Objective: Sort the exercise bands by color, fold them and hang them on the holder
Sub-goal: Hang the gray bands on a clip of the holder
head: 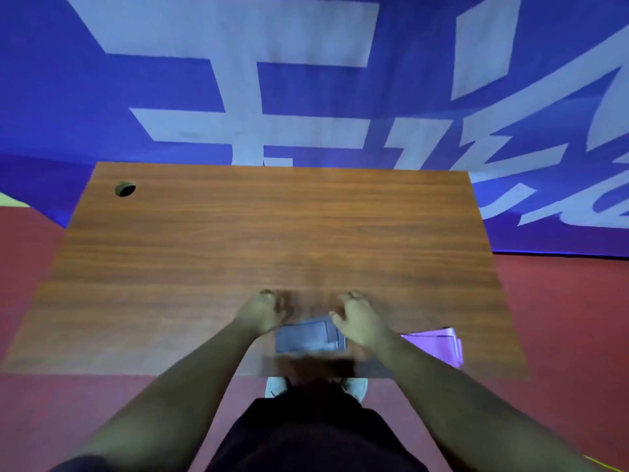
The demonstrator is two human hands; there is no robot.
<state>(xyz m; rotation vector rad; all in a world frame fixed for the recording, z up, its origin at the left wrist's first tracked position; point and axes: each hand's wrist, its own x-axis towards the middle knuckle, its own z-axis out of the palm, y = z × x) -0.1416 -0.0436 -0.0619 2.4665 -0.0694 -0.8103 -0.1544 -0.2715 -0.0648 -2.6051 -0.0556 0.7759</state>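
Note:
A folded grey-blue exercise band (pixel 308 337) lies flat near the front edge of the wooden table (pixel 238 233). My left hand (pixel 267 310) rests at the band's upper left corner with its fingers curled. My right hand (pixel 357 318) lies over the band's upper right corner, fingers bent down on it. The picture is blurred, so the grip of either hand is unclear. A folded purple band (pixel 439 344) lies to the right, next to my right forearm. No holder is in view.
A round cable hole (pixel 125 189) sits at the table's far left corner. A blue banner with large white characters (pixel 306 80) hangs behind the table. Red floor surrounds it, and my shoes (pixel 277 386) show under the front edge.

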